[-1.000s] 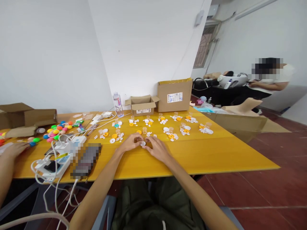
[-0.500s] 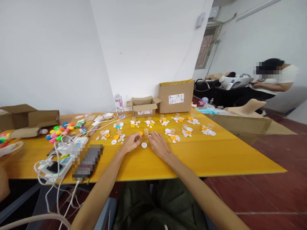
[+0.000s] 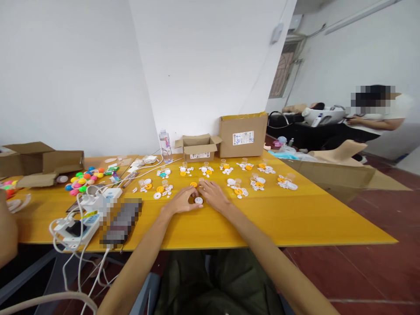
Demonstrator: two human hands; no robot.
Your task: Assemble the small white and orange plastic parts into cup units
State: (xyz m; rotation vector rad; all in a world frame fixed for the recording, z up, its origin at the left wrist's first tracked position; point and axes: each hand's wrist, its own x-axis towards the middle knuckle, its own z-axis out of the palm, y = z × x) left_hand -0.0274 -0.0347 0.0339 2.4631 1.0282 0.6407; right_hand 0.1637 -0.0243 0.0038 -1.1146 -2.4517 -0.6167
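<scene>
Curved left hand (image 3: pixel 183 200) round a white round piece (image 3: pixel 198 200) resting on the surface (image 3: pixel 295 218), thumb along the near side, fingers bent at the left; could not tell whether gripping or merely touching. Held right hand (image 3: pixel 213 194) just to the other side, palm down, fingers curled past the piece; could not tell whether closed on anything. Saw a yellow wheel (image 3: pixel 193 184) just beyond left fingers, and a clear cup (image 3: pixel 201 180) partly hidden behind right ones. Found groups of white and yellow parts (image 3: pixel 238 191) spread in two rows farther out. Noted behind these a water bottle (image 3: pixel 166 146), a small open box (image 3: pixel 198 152) and a larger upright box (image 3: pixel 243 135) near the wall (image 3: pixel 203 65). Noticed leftward a power strip (image 3: pixel 93 218), a dark pixelated object (image 3: pixel 122 223) and a cluster of coloured balls (image 3: pixel 87 177). Glimpsed another person's arm (image 3: pixel 6 227) at the left edge, and a seated person (image 3: pixel 380 120) well apart at right.
</scene>
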